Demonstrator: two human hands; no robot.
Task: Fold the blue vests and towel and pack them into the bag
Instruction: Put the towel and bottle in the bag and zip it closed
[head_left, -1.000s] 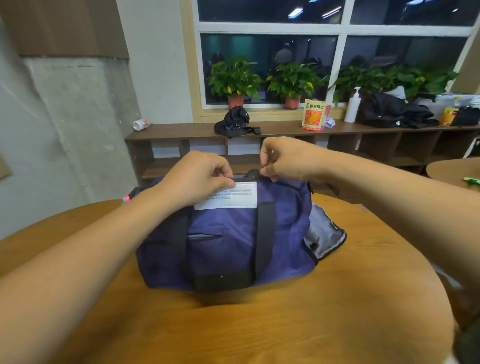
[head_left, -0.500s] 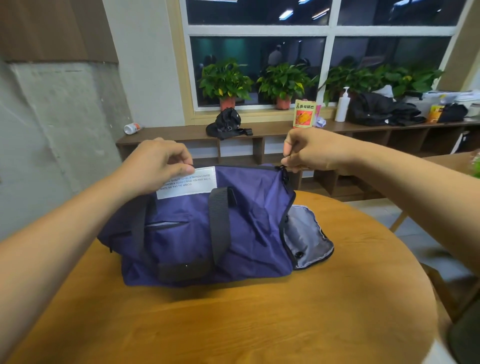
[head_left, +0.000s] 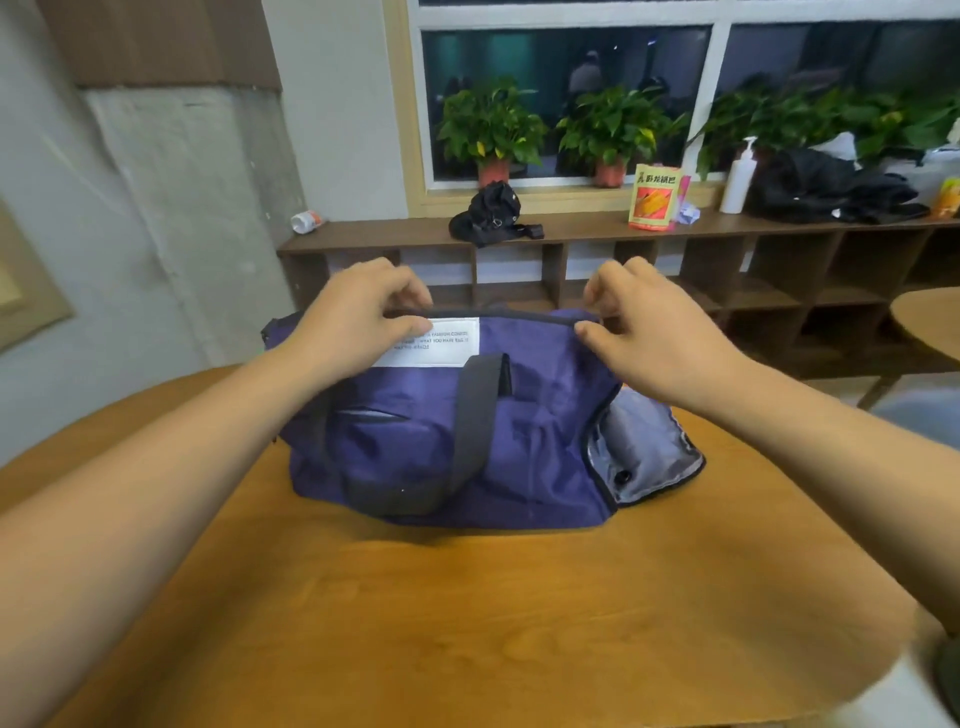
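While one purple bag (head_left: 524, 441) sits mid-table on the round wooden table (head_left: 467, 623), the left hand (head_left: 358, 317) pinches its top rim at eleven o'clock. The right hand (head_left: 654, 338) curls at one o'clock, grip unclear. Twelve o'clock: one shelf (head_left: 587, 229), two red-potted plants (head_left: 491, 130).

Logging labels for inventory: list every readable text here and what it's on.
"WHAT YOU HAVE BAG IT": white label on the purple bag; its other lines are blurred or covered by the left hand.
"卧龙锅巴", seemingly: orange packet on the shelf.
Pump bottle: nothing legible.
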